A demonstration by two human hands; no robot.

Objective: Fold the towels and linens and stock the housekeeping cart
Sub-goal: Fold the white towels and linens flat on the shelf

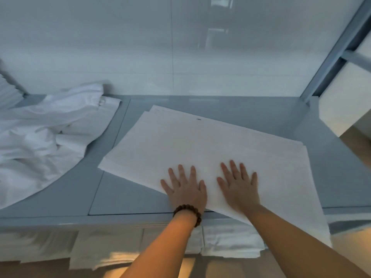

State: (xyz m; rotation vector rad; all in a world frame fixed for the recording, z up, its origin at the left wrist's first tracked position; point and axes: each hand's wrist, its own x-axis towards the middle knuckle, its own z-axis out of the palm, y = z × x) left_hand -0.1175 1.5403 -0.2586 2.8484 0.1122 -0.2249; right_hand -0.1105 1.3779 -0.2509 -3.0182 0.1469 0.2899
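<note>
A white folded linen [200, 145] lies flat on the grey cart top [128, 195], its near right corner hanging over the front edge. My left hand [185, 187], with a brown bead bracelet on the wrist, presses palm-down on the linen's near edge, fingers spread. My right hand [239, 184] lies flat beside it on the same linen, fingers apart. Neither hand grips anything. A crumpled white sheet [44, 133] sits heaped on the left part of the top.
A glossy white wall [180, 47] stands behind the surface. A grey metal frame post [333, 57] rises at the right, with white stacked linen [341, 101] beside it. Folded white towels [230, 243] fill the shelf below the front edge.
</note>
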